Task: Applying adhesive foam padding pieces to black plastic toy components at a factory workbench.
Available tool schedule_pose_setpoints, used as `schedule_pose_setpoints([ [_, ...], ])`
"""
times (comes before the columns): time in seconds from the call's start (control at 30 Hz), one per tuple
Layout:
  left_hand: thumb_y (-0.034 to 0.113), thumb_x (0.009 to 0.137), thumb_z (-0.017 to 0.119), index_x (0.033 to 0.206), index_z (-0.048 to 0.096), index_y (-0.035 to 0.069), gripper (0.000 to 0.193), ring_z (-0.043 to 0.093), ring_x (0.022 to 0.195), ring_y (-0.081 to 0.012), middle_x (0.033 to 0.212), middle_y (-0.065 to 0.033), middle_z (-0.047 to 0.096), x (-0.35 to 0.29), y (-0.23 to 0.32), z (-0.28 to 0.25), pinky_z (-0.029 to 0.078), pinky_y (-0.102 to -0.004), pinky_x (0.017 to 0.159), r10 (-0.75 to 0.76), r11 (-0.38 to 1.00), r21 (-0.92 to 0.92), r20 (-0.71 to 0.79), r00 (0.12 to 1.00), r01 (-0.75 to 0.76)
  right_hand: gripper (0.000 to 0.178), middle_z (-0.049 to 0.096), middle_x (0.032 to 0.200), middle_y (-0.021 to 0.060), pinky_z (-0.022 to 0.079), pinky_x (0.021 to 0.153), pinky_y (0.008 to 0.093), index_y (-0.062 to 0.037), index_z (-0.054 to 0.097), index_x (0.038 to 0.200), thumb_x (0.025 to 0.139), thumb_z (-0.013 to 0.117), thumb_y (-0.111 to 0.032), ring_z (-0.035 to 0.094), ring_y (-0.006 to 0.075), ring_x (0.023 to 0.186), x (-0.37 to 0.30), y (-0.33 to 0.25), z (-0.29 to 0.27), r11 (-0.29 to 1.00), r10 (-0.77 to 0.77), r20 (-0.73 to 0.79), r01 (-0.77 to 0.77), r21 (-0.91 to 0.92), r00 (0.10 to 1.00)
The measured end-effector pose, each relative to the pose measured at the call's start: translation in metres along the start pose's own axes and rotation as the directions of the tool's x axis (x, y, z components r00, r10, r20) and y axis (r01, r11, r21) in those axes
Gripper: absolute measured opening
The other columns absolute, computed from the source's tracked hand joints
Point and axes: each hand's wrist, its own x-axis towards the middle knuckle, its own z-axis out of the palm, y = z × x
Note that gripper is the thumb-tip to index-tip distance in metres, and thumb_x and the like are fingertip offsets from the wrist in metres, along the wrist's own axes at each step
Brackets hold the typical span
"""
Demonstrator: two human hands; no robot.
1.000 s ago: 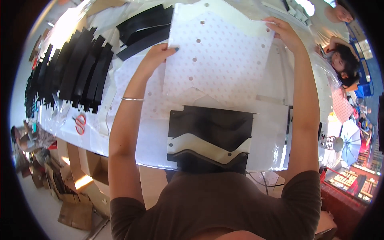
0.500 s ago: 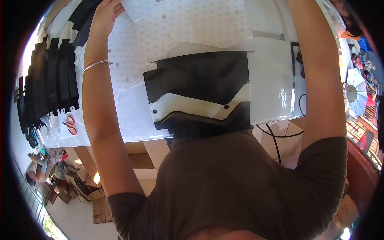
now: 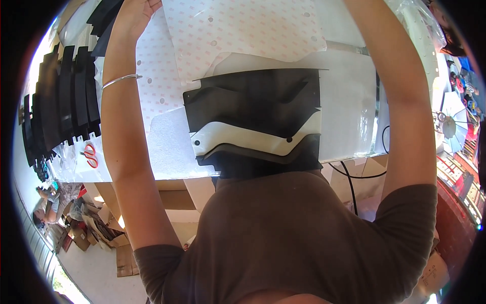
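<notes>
Well to the left of the left hand, a row of long black flat strips with notched ends (image 3: 66,96) lies on the white-covered table (image 3: 349,131). Nearer the body than that hand, and to its left, rest red-handled scissors (image 3: 91,156).

The left hand (image 3: 134,15) is cut off by the upper edge, fingers beside the large white sheet with small pink marks and round holes (image 3: 248,30); whether they pinch it or lie loose I cannot tell. This sheet spreads rightward from the hand, overlapping a similar pink-marked white sheet (image 3: 157,71) just to the right of the wrist.

Nearer the body, to the right of the left hand, a black panel (image 3: 253,101) lies with a cream wavy band (image 3: 268,137) across it, close against the shirt.

The right forearm (image 3: 400,66) leaves through the top; the right hand is out of sight, its grip unknowable.

An uneven pull between the hands could crease or skew the large sheet; its overlap could drag the one underneath. Leaning forward could nudge the panel, which sits at the table's near edge.
</notes>
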Motion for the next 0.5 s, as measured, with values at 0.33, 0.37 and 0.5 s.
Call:
schedule_pose_setpoints([
  [0.33, 0.012, 0.092, 0.055, 0.114, 0.058, 0.006, 0.023, 0.058, 0.083, -0.0072, 0.092, 0.0005, 0.063, 0.003, -0.011, 0.018, 0.045, -0.0226, 0.075, -0.103, 0.938, -0.329, 0.028, 0.994, 0.107, 0.025, 0.058, 0.082, 0.011, 0.047, 0.068, 0.0417, -0.006, 0.05, 0.079, 0.077, 0.068, -0.023, 0.059, 0.0309, 0.08, -0.02, -0.093, 0.108, 0.989, 0.127, -0.277, -0.142, -0.034, 0.953],
  [0.37, 0.013, 0.092, 0.055, 0.113, 0.059, 0.007, 0.022, 0.058, 0.084, -0.0074, 0.092, 0.0005, 0.063, 0.002, -0.01, 0.018, 0.045, -0.0235, 0.077, -0.125, 0.941, -0.314, 0.032, 0.992, 0.128, 0.025, 0.058, 0.081, 0.0114, 0.048, 0.069, 0.0408, -0.0043, 0.052, 0.081, 0.075, 0.069, -0.022, 0.059, 0.0299, 0.08, -0.021, -0.092, 0.109, 0.986, 0.109, -0.289, -0.14, -0.09, 0.951],
  [0.5, 0.015, 0.092, 0.055, 0.115, 0.059, 0.007, 0.024, 0.057, 0.088, -0.0091, 0.097, -0.0006, 0.063, -0.002, -0.004, 0.023, 0.046, -0.0253, 0.08, -0.169, 0.944, -0.299, -0.066, 0.983, 0.142, 0.024, 0.057, 0.078, 0.0098, 0.047, 0.068, 0.0403, -0.0053, 0.051, 0.078, 0.073, 0.069, -0.019, 0.058, 0.0286, 0.076, -0.016, -0.089, 0.118, 0.986, 0.063, -0.362, -0.115, -0.122, 0.93],
])
